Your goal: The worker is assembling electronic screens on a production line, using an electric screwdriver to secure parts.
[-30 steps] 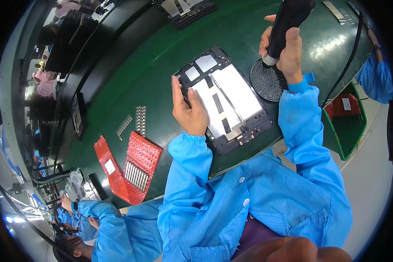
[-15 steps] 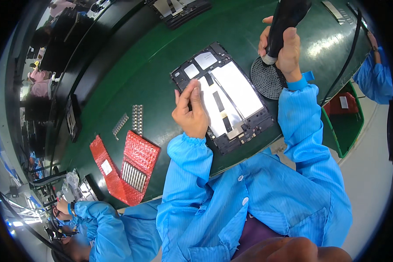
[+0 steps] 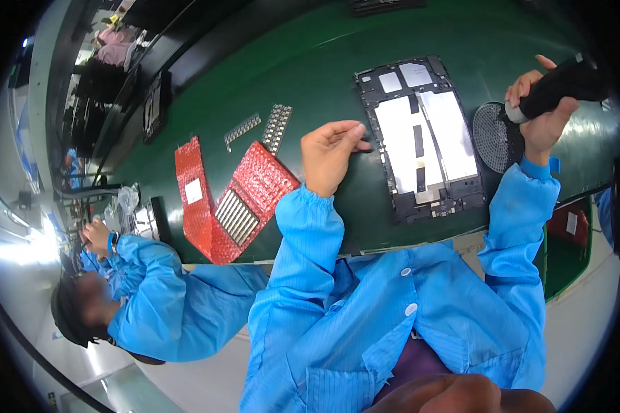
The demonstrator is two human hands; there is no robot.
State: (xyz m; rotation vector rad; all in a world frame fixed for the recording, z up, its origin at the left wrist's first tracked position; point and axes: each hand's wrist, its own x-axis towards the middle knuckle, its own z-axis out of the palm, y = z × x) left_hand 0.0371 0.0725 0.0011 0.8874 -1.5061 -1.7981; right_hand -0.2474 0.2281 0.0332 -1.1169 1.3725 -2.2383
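Note:
In front of me on the green bench lies an opened flat device (image 3: 393, 117), with a black frame, silver-white panels and dark strips. My left hand (image 3: 327, 157) hovers just off its left edge. Thumb and forefinger are pressed together; whatever is between them is too small to make out. To the device's right, my right hand (image 3: 543, 131) wraps round a chunky black handheld tool (image 3: 565, 86) with a grey nose, which looks like an electric screwdriver. It is held tilted, its nose at the upper right of a round, dimpled dark tray (image 3: 490, 141).
Red bubble wrap (image 3: 265, 175) lies on the left, holding a row of silver strips (image 3: 236, 217). Two strips of small parts (image 3: 277, 125) lie beyond it. A co-worker in a blue sleeve (image 3: 151, 289) sits at left. A green bin (image 3: 565, 265) stands below the bench edge at right.
My left hand has drawn back from over the device to beside its left edge. The tool in my right hand has tipped further sideways. The whole view has shifted, too.

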